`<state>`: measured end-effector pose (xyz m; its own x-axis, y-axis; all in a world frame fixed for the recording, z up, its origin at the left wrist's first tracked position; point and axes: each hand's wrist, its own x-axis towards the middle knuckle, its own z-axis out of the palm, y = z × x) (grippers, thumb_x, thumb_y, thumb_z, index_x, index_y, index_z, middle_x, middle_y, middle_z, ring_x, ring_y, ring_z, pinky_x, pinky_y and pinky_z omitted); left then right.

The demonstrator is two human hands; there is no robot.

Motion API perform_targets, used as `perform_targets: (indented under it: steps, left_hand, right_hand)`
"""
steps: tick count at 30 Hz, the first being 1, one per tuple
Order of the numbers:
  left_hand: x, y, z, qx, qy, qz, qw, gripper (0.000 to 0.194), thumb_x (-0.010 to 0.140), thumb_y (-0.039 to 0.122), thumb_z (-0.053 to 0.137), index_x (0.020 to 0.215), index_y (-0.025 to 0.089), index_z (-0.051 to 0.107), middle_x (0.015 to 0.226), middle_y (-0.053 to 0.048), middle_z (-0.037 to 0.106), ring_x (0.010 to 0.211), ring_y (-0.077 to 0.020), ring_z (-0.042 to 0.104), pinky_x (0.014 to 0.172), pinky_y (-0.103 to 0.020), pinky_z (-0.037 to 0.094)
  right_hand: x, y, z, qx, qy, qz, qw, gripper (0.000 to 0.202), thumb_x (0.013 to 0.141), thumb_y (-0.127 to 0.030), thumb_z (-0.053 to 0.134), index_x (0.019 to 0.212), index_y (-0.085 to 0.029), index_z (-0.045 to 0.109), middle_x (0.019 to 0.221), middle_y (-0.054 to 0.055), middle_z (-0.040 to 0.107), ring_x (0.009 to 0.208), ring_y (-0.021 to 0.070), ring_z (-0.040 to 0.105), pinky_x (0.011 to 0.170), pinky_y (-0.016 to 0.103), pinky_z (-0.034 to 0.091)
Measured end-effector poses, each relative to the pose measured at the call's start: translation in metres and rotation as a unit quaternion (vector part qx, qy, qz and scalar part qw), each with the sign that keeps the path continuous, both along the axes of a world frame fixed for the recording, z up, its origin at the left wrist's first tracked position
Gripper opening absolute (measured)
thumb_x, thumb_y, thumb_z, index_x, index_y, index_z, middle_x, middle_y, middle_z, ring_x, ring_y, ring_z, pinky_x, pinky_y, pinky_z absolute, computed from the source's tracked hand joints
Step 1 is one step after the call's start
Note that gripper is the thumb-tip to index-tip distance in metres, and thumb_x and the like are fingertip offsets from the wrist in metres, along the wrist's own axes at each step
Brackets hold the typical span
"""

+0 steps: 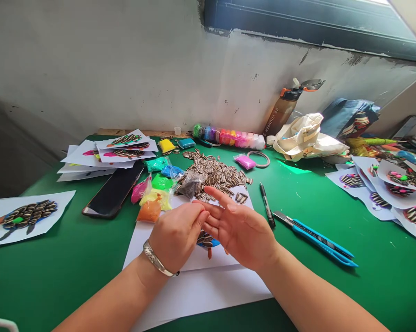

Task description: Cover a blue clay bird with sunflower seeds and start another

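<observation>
Above the white paper, my two hands meet. My left hand, with a silver bangle at its wrist, is closed, its thumb and fingertips against the fingers of my right hand. Whatever it pinches, if anything, is hidden. Palm up, my right hand has its fingers stretched out. Partly covered beneath them is a sunflower-seed picture with a blue body and orange legs. Just beyond lie bags of coloured clay, among them an orange bag, a yellow one and a dark grey one.
A heap of sunflower seeds spreads behind my hands. On the right lie a pen and a blue utility knife with its blade out. A phone and stacked seed pictures are on the left. A bottle stands at the back.
</observation>
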<state>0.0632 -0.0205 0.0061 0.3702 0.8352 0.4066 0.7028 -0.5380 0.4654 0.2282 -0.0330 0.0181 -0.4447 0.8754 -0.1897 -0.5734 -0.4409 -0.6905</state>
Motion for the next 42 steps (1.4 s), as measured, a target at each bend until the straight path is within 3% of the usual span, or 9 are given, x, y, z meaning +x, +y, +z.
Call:
perform_targets:
  steps: [2,4,8,10,14,22,28,31,42]
  left_hand:
    - [-0.001,0.003,0.005,-0.076,-0.038,0.029,0.996,0.022,0.089,0.030,0.045,0.081,0.019,0.063,0.069,-0.003,0.066,0.065,-0.0158,0.061,0.062,-0.026,0.046]
    - [-0.001,0.007,0.009,-0.196,-0.105,0.051,0.974,0.024,0.088,0.037,0.047,0.078,0.019,0.060,0.058,0.001,0.060,0.054,-0.0134,0.056,0.053,-0.024,0.043]
    - [0.002,0.011,0.012,-0.406,-0.259,0.018,0.876,0.033,0.081,0.050,0.053,0.075,0.018,0.055,0.054,0.004,0.053,0.048,-0.0109,0.051,0.044,-0.021,0.040]
    - [0.003,0.011,0.012,-0.458,-0.303,-0.020,0.836,0.036,0.077,0.053,0.057,0.076,0.017,0.055,0.055,0.004,0.052,0.048,-0.0100,0.051,0.045,-0.021,0.039]
    - [0.003,0.010,0.010,-0.502,-0.329,-0.038,0.799,0.040,0.074,0.053,0.063,0.076,0.014,0.059,0.052,0.004,0.052,0.046,-0.0087,0.049,0.045,-0.020,0.036]
    - [0.001,0.010,0.014,-0.554,-0.388,-0.047,0.735,0.039,0.068,0.051,0.071,0.071,0.013,0.063,0.057,0.000,0.060,0.049,-0.0091,0.054,0.048,-0.020,0.040]
    - [0.003,0.008,0.014,-0.569,-0.374,-0.063,0.730,0.037,0.068,0.050,0.071,0.072,0.014,0.065,0.062,-0.002,0.064,0.053,-0.0103,0.057,0.052,-0.021,0.042]
    - [0.003,0.007,0.010,-0.582,-0.384,-0.084,0.712,0.034,0.070,0.046,0.072,0.070,0.013,0.065,0.062,-0.001,0.063,0.054,-0.0094,0.057,0.054,-0.021,0.042]
    - [0.004,0.002,0.013,-0.623,-0.405,-0.081,0.665,0.033,0.076,0.047,0.066,0.086,0.016,0.059,0.065,-0.004,0.068,0.057,-0.0149,0.066,0.052,-0.022,0.047]
  right_hand:
    - [0.001,0.000,-0.002,0.050,-0.113,-0.001,0.992,0.050,0.078,-0.029,0.057,0.128,-0.025,0.049,0.118,0.008,0.061,0.107,0.0197,0.059,0.096,0.038,0.044]
    - [0.002,0.000,-0.005,0.140,-0.277,-0.037,0.950,0.045,0.078,-0.022,0.058,0.122,-0.026,0.053,0.116,0.007,0.061,0.099,0.0191,0.060,0.089,0.038,0.048]
    - [0.000,-0.003,-0.008,0.341,-0.471,-0.092,0.808,0.038,0.078,-0.012,0.056,0.113,-0.026,0.059,0.101,0.004,0.063,0.082,0.0155,0.059,0.078,0.034,0.049]
    - [-0.002,-0.004,-0.007,0.369,-0.479,-0.072,0.793,0.035,0.079,-0.010,0.055,0.110,-0.027,0.059,0.091,0.001,0.064,0.076,0.0141,0.059,0.072,0.031,0.049]
    - [-0.003,-0.004,-0.007,0.362,-0.478,-0.035,0.800,0.028,0.084,-0.008,0.048,0.102,-0.025,0.059,0.079,-0.002,0.064,0.067,0.0118,0.058,0.064,0.026,0.048]
    - [0.002,-0.001,-0.011,0.469,-0.557,-0.105,0.677,0.027,0.086,-0.008,0.045,0.102,-0.021,0.062,0.081,0.005,0.059,0.072,0.0144,0.053,0.063,0.026,0.043]
    - [0.002,0.000,-0.010,0.524,-0.582,-0.156,0.602,0.027,0.086,-0.007,0.041,0.088,-0.019,0.065,0.080,0.007,0.055,0.071,0.0146,0.050,0.059,0.025,0.042]
    - [0.003,0.000,-0.007,0.542,-0.577,-0.136,0.596,0.026,0.086,-0.006,0.040,0.085,-0.018,0.063,0.079,0.006,0.054,0.069,0.0139,0.049,0.060,0.025,0.042]
    - [0.004,-0.002,-0.007,0.497,-0.522,-0.136,0.680,0.023,0.093,-0.018,0.041,0.093,-0.019,0.065,0.081,0.006,0.054,0.070,0.0139,0.053,0.061,0.026,0.045]
